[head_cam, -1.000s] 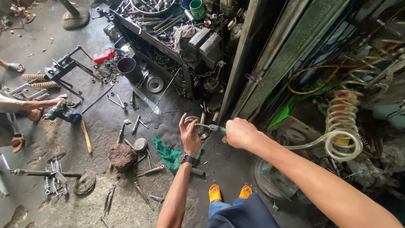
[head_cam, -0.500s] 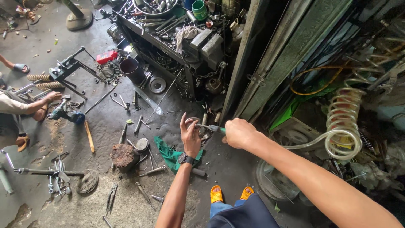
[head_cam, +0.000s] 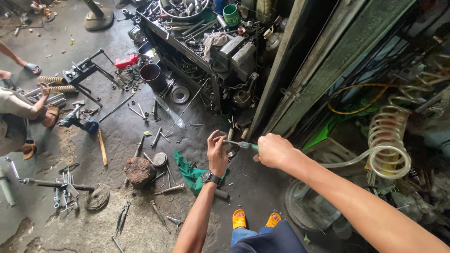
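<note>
My right hand [head_cam: 273,151] is closed around a green-handled air blow gun [head_cam: 243,145] whose thin metal nozzle points left. A translucent coiled hose [head_cam: 387,152] runs from it to the right. My left hand [head_cam: 217,154], with a black wristwatch, is raised palm toward the nozzle, fingers curled around a small metal part at the nozzle tip. Both hands hover above the grimy concrete floor, just over a crumpled green rag [head_cam: 190,171].
Wrenches, bolts and rods litter the floor at left. A rusty lump [head_cam: 138,170] sits beside a round metal piece. A cluttered workbench [head_cam: 197,37] with a vise stands ahead. Another person [head_cam: 18,117] crouches at far left. Green metal doors [head_cam: 328,56] rise at right.
My hands keep the same pose. The view has shifted slightly, and the person at left has moved an arm.
</note>
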